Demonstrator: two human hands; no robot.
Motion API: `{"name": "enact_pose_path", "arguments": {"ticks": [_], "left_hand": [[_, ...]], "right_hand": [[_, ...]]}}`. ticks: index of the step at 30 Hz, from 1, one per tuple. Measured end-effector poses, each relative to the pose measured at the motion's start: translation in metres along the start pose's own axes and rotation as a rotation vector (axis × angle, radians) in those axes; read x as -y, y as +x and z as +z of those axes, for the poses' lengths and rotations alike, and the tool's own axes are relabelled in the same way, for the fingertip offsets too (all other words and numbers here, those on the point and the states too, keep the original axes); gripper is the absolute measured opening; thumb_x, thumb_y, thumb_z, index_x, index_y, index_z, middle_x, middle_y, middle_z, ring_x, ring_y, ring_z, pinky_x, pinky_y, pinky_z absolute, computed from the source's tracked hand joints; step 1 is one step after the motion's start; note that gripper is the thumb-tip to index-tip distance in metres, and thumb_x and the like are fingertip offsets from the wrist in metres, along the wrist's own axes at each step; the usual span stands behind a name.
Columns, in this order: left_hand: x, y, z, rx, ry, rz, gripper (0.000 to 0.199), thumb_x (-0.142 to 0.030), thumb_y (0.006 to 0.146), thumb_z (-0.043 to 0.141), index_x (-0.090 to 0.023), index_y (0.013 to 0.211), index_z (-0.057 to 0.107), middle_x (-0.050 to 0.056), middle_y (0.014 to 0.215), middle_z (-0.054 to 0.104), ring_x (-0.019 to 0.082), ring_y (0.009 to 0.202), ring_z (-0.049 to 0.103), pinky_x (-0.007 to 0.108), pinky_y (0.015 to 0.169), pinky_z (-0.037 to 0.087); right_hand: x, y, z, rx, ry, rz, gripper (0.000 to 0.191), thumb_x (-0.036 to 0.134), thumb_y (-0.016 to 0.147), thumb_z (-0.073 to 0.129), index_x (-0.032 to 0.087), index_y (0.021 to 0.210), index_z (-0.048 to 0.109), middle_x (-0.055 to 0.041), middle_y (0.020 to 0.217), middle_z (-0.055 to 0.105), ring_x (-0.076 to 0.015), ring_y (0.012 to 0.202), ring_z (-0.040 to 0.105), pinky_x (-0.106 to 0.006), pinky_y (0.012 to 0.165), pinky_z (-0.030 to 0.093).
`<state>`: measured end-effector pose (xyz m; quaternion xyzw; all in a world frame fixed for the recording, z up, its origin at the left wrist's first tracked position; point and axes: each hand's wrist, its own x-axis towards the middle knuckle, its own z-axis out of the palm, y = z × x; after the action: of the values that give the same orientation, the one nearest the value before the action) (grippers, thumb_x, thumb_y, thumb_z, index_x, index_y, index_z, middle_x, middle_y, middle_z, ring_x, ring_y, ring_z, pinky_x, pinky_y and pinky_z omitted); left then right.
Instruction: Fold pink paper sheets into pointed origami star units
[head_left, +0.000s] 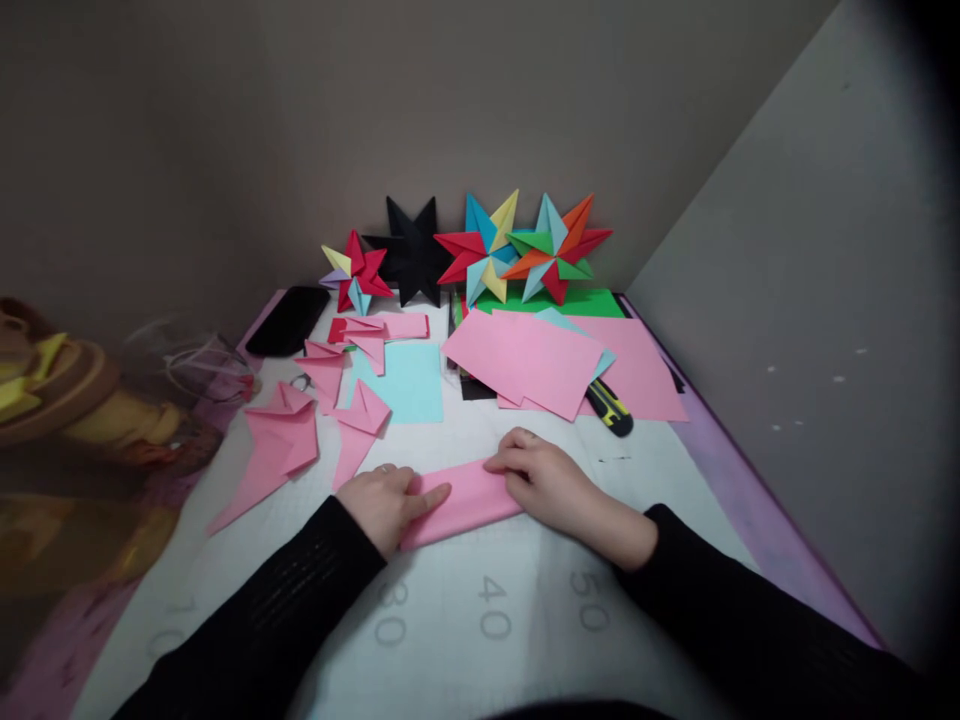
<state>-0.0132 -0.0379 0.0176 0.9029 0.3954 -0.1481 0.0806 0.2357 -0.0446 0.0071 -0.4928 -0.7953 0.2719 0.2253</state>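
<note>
A sheet of pink paper (465, 500), folded over into a long strip, lies on the white mat in front of me. My left hand (386, 500) holds its left end, the index finger lying along the top and the other fingers curled at the edge. At the right end my right hand (544, 485) is closed on the strip, thumb and fingertips pressed at its upper edge. Left of my hands lie several folded pink paper pieces (281, 440). Beyond the hands is a stack of flat pink sheets (525, 358).
Several folded paper stars (491, 250) lean against the back wall, one of them a black star (412, 250). A yellow and black box cutter (611, 408) sticks out from under the sheets. A phone (289, 320), a light blue sheet (409, 385) and a brown container (97, 400) are leftward.
</note>
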Motion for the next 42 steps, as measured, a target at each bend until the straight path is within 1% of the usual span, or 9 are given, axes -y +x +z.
{"name": "enact_pose_path", "arguments": {"ticks": [5, 10, 17, 21, 27, 29, 32, 36, 42], "left_hand": [[0.001, 0.009, -0.015, 0.145, 0.006, 0.017, 0.064, -0.02, 0.08, 0.052, -0.046, 0.137, 0.037, 0.006, 0.091, 0.066, 0.026, 0.078, 0.062, 0.03, 0.057, 0.04], [0.003, 0.012, -0.023, 0.145, -0.029, 0.028, 0.056, -0.026, 0.084, 0.047, -0.045, 0.136, 0.039, 0.002, 0.093, 0.069, 0.023, 0.08, 0.065, 0.025, 0.053, 0.037], [0.006, 0.016, -0.026, 0.152, -0.068, 0.061, 0.05, -0.032, 0.086, 0.044, -0.048, 0.134, 0.041, 0.001, 0.089, 0.073, 0.022, 0.077, 0.066, 0.026, 0.054, 0.034], [0.002, 0.018, -0.029, 0.101, -0.082, 0.024, 0.04, -0.047, 0.088, 0.039, -0.047, 0.126, 0.051, 0.001, 0.083, 0.074, 0.021, 0.068, 0.066, 0.026, 0.052, 0.031], [0.005, 0.017, -0.026, 0.091, -0.092, 0.066, 0.04, -0.05, 0.091, 0.036, -0.044, 0.128, 0.051, 0.001, 0.093, 0.074, 0.023, 0.083, 0.066, 0.027, 0.06, 0.037], [0.009, 0.017, -0.023, 0.108, -0.118, 0.103, 0.046, -0.05, 0.088, 0.043, -0.04, 0.133, 0.046, 0.002, 0.1, 0.073, 0.024, 0.089, 0.065, 0.027, 0.066, 0.04], [0.013, 0.016, -0.02, 0.155, -0.129, 0.134, 0.069, -0.057, 0.076, 0.059, -0.036, 0.139, 0.038, 0.006, 0.107, 0.07, 0.027, 0.096, 0.063, 0.03, 0.074, 0.043], [0.013, 0.016, -0.019, 0.182, -0.104, 0.116, 0.091, -0.057, 0.064, 0.07, -0.035, 0.143, 0.029, 0.011, 0.117, 0.065, 0.032, 0.104, 0.059, 0.037, 0.082, 0.043], [0.011, 0.014, -0.021, 0.18, -0.088, 0.123, 0.091, -0.056, 0.066, 0.068, -0.032, 0.144, 0.027, 0.011, 0.113, 0.065, 0.033, 0.1, 0.06, 0.039, 0.084, 0.042]], "right_hand": [[0.023, -0.009, 0.005, 0.094, -0.285, -0.203, 0.034, 0.008, 0.073, 0.049, 0.017, 0.101, 0.068, -0.0112, 0.104, 0.06, -0.025, 0.092, 0.048, -0.041, 0.081, 0.041], [0.035, -0.021, 0.011, 0.189, -0.338, -0.447, 0.035, 0.015, 0.073, 0.05, 0.009, 0.105, 0.063, -0.0135, 0.093, 0.061, -0.0268, 0.09, 0.046, -0.043, 0.08, 0.039], [0.05, -0.02, 0.028, 0.215, -0.323, -0.531, 0.036, 0.019, 0.082, 0.046, 0.008, 0.112, 0.06, -0.0152, 0.096, 0.059, -0.0275, 0.093, 0.047, -0.044, 0.081, 0.041], [0.065, -0.018, 0.045, 0.229, -0.305, -0.493, 0.04, 0.025, 0.084, 0.048, 0.01, 0.121, 0.056, -0.0172, 0.109, 0.057, -0.0288, 0.1, 0.048, -0.046, 0.088, 0.04], [0.059, -0.024, 0.052, 0.165, -0.238, -0.475, 0.039, 0.022, 0.084, 0.053, 0.013, 0.122, 0.057, -0.0182, 0.12, 0.055, -0.0279, 0.108, 0.048, -0.047, 0.091, 0.042], [0.053, -0.029, 0.049, 0.116, -0.224, -0.462, 0.033, 0.02, 0.085, 0.052, 0.014, 0.117, 0.06, -0.0174, 0.119, 0.056, -0.0262, 0.109, 0.049, -0.046, 0.092, 0.043], [0.045, -0.041, 0.043, 0.031, -0.268, -0.405, 0.03, 0.02, 0.087, 0.051, 0.014, 0.114, 0.062, -0.0167, 0.12, 0.058, -0.0275, 0.117, 0.047, -0.046, 0.094, 0.044], [0.035, -0.064, 0.036, -0.03, -0.43, -0.234, 0.035, 0.026, 0.09, 0.048, 0.015, 0.12, 0.061, -0.0144, 0.133, 0.053, -0.0311, 0.128, 0.039, -0.05, 0.103, 0.035], [0.031, -0.086, 0.026, -0.091, -0.593, 0.084, 0.036, 0.031, 0.092, 0.045, 0.019, 0.122, 0.06, -0.0093, 0.137, 0.051, -0.034, 0.131, 0.036, -0.054, 0.104, 0.029]]}}
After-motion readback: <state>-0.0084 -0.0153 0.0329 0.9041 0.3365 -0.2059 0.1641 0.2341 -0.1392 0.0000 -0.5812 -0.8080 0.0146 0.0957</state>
